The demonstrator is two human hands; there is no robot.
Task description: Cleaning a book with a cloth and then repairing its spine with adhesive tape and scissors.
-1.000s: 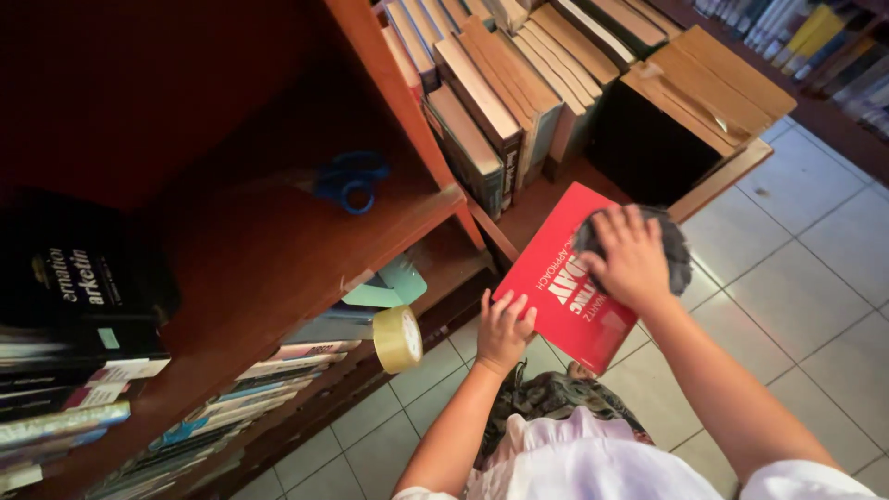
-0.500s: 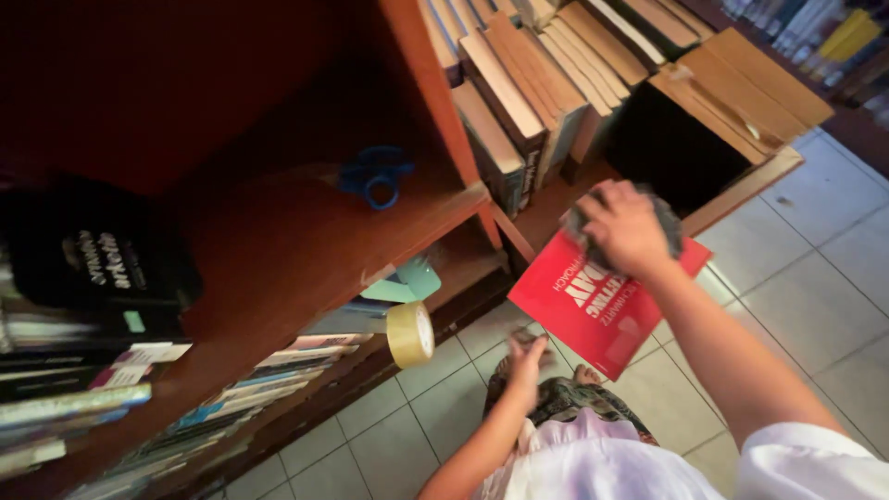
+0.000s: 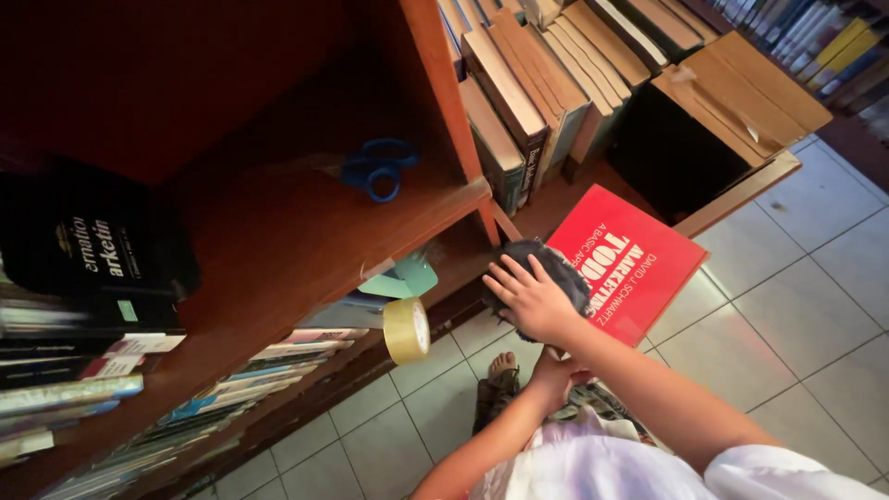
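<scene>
Red hardcover book (image 3: 639,264), at 2 o'clock below the bookshelf (image 3: 306,231): stiff, slick, probably moderately heavy, best gripped by its edges; right hand (image 3: 530,298) spread flat on a soft dark cloth (image 3: 556,268) against it; left hand (image 3: 554,375) underneath, grip unclear.

The reddish wooden shelf (image 3: 306,231) carries blue-handled scissors (image 3: 375,168) and a black book (image 3: 88,245) lying flat at its left. The shelf below (image 3: 370,356) holds flat book stacks (image 3: 185,398) and a tape roll (image 3: 407,330) (standing on edge at the lip). Beneath is pale tiled floor (image 3: 796,306).
</scene>
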